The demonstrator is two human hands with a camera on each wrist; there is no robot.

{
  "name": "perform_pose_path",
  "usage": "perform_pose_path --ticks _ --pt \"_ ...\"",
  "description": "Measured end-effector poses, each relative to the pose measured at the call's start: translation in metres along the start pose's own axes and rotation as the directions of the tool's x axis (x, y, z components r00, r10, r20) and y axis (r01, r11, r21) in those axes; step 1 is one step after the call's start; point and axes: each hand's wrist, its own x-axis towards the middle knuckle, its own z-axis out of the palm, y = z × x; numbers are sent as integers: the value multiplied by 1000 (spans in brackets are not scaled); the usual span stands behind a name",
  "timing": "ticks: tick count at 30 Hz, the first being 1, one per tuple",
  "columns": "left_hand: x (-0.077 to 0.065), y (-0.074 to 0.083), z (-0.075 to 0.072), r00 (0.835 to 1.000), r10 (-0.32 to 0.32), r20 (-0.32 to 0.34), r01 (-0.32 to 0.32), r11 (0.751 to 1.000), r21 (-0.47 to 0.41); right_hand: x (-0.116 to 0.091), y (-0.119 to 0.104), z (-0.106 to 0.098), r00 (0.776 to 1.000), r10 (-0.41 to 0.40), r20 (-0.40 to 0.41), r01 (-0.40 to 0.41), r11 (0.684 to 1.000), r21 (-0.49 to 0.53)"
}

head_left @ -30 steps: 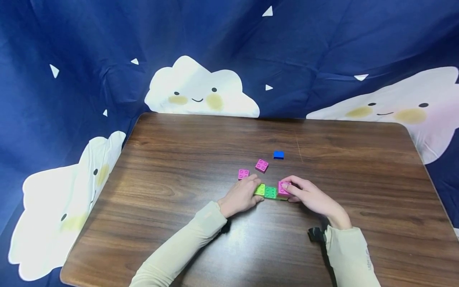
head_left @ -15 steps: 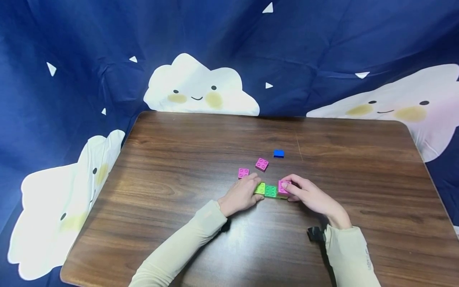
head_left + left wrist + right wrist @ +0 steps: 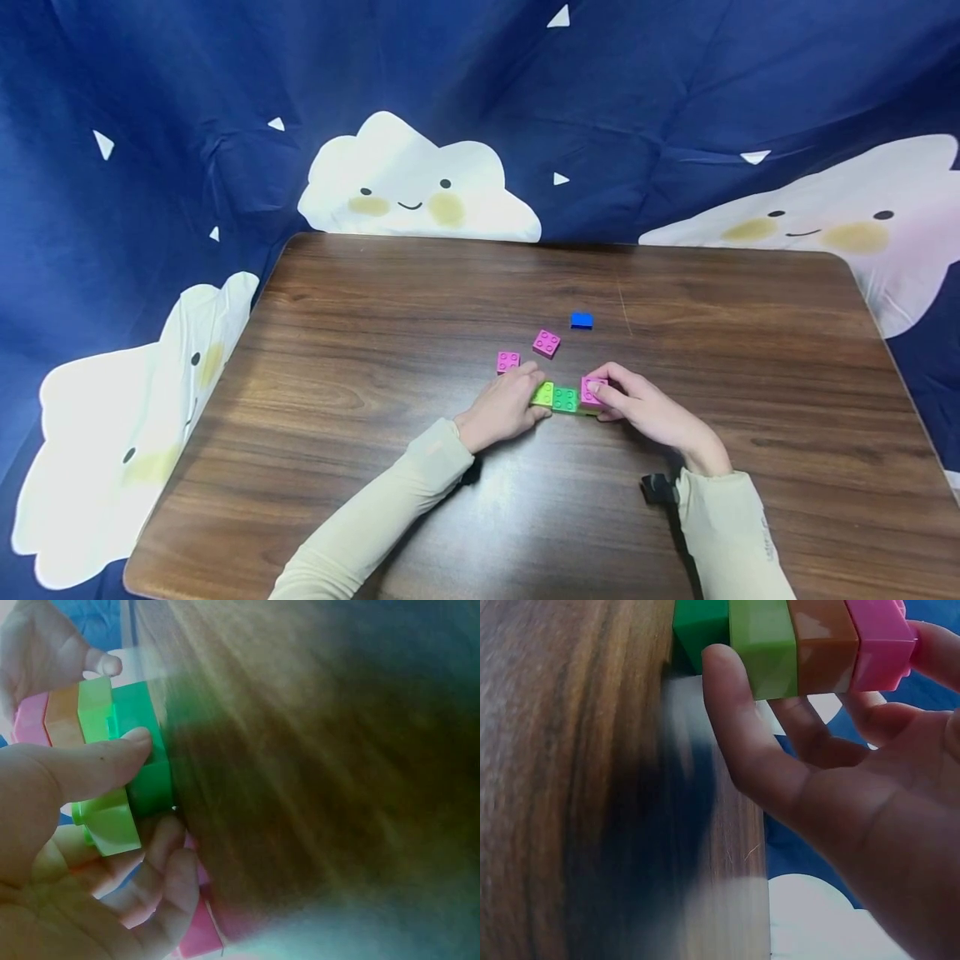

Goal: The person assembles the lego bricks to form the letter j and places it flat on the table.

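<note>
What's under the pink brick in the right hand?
Right-wrist view, going down from the pink brick in the right hand: brown brick, light green brick, dark green brick. The brown brick's top is covered, so its studs can't be seen.

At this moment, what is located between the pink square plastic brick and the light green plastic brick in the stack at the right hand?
One brown plastic brick lies between the pink brick and the light green brick; both wrist views show it.
</note>
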Motion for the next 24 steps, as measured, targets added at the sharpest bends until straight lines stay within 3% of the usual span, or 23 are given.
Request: perform_pose_path --ticks 16,24 --pt "-1 0 1 1000 5 0 -5 1000 4 2 2 1 998 -58 -24 56 995 -80" --pt "0 0 -1 1000 -1 9 1 1000 15 3 3 1 999 -40 -31 38 997 -64"
